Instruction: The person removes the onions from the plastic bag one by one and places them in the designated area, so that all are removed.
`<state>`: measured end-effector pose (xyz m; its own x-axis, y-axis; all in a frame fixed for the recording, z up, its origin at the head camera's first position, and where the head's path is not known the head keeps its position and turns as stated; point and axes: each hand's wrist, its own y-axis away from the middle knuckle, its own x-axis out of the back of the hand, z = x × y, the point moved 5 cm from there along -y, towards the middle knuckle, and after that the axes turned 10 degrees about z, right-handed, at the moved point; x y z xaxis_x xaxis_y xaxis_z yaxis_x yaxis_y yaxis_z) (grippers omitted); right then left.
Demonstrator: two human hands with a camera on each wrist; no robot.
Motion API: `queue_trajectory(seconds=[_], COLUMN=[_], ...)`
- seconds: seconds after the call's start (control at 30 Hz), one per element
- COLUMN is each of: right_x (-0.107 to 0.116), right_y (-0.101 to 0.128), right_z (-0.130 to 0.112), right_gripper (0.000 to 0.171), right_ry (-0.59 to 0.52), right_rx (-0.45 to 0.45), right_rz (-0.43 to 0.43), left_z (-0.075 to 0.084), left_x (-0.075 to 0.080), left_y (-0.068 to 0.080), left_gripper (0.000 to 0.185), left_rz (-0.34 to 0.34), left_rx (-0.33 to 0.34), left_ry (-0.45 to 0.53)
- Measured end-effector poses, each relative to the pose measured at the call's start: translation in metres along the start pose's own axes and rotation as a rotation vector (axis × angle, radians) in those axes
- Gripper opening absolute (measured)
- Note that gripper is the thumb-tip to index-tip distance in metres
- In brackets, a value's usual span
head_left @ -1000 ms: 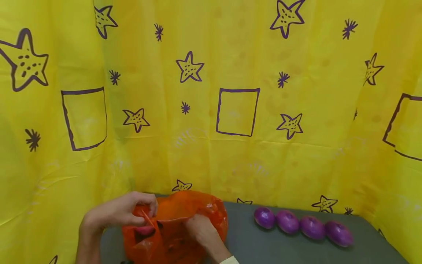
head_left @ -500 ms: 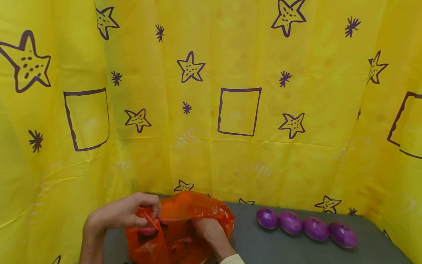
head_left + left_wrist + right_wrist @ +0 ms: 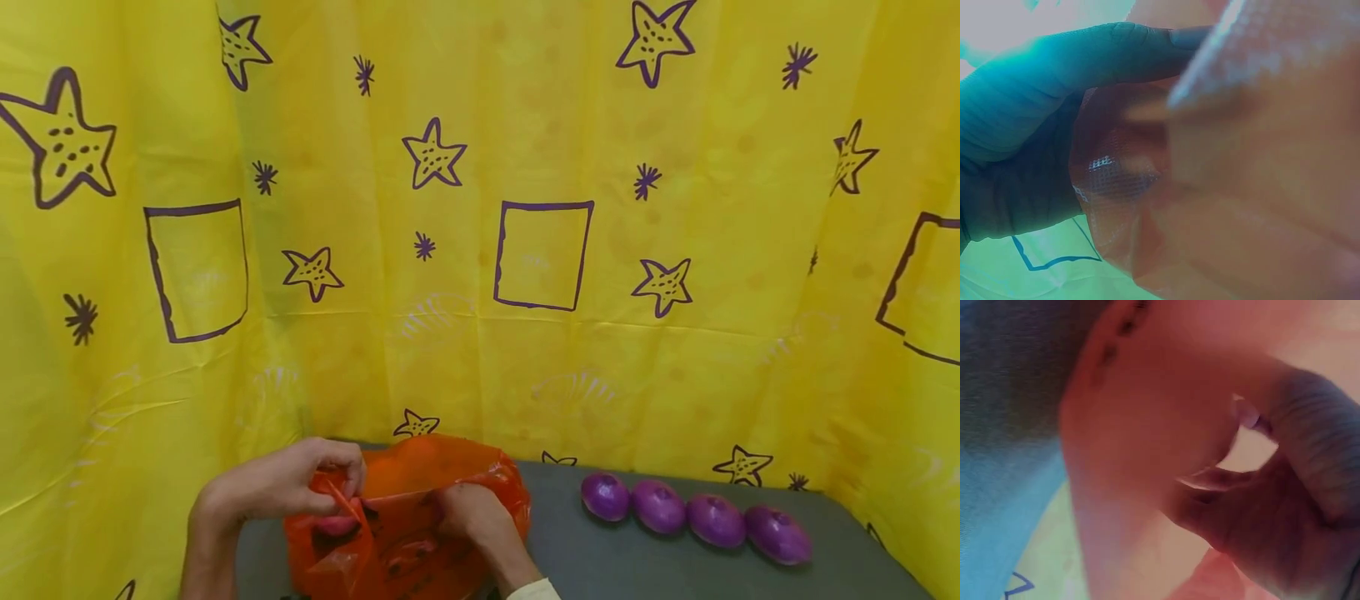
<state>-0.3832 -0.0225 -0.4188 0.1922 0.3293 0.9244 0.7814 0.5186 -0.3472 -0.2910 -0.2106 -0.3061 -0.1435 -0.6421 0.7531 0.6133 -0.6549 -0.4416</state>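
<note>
Right hand (image 3: 1272,512) close up – fingers curled into orange bag (image 3: 1147,425) film – view blurred.

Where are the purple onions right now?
In the head view, four purple onions lie in a row on the grey table, at its right back edge near the yellow curtain, to the right of the orange bag.

Both hands were left bare. A pale cream cuff (image 3: 534,590) was seen at the wrist of the right hand (image 3: 468,517); no sleeve was seen behind the left hand (image 3: 281,483).
</note>
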Motion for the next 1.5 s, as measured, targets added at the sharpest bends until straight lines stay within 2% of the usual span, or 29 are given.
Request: queue_trajectory(seconds=[0.13, 0.3, 0.43, 0.57, 0.7, 0.97, 1.1, 1.2, 1.3, 1.37, 1.43, 1.5], right_x=[0.011, 0.035, 0.061, 0.085, 0.106, 0.134, 0.148, 0.155, 0.158, 0.159, 0.159, 0.156], right_y=[-0.002, 0.000, 0.012, 0.027, 0.038, 0.061, 0.072, 0.080, 0.086, 0.090, 0.094, 0.098], right_z=[-0.006, -0.018, -0.020, -0.013, 0.000, 0.044, 0.068, 0.089, 0.112, 0.127, 0.141, 0.153], right_gripper=[0.021, 0.033, 0.049, 0.056, 0.054, 0.056, 0.056, 0.061, 0.065, 0.063, 0.058, 0.053], right_ry=[-0.061, -0.083, -0.124, -0.282, -0.424, -0.783, -0.891, -0.855, -0.729, -0.639, -0.556, -0.510], right_rx=[0.039, 0.213, 0.335, 0.403, 0.438, 0.281, 0.236, 0.131, 0.046, 0.029, 0.014, -0.030], right_rz=[-0.090, -0.100, -0.143, -0.235, -0.253, -0.229, -0.127, -0.026, 0.080, 0.136, 0.164, 0.149], left_z=[0.000, 0.000, 0.000, -0.001, -0.001, -0.002, -0.001, -0.001, -0.001, -0.001, -0.002, -0.003], left_x=[0.001, 0.002, 0.002, 0.002, 0.001, 0.001, 0.003, 0.004, 0.005, 0.005, 0.004, 0.004], left_y=[0.000, 0.000, 0.000, 0.000, 0.000, 0.000, -0.001, -0.002, -0.002, -0.002, -0.001, 0.000], left_gripper=[0.031, 0.029, 0.030, 0.031, 0.031, 0.031, 0.027, 0.027, 0.029, 0.029, 0.028, 0.028], left_rz=[0.004, 0.007, 0.010, 0.011, 0.011, -0.004, -0.004, -0.005, -0.003, -0.004, -0.003, -0.004], left_rx=[-0.006, 0.000, -0.008, -0.008, -0.003, 0.004, -0.006, -0.005, -0.007, -0.004, -0.001, 0.004], left_ry=[-0.007, -0.002, -0.017, -0.015, -0.003, 0.021, 0.028, 0.023, 0.008, 0.008, 0.014, 0.021])
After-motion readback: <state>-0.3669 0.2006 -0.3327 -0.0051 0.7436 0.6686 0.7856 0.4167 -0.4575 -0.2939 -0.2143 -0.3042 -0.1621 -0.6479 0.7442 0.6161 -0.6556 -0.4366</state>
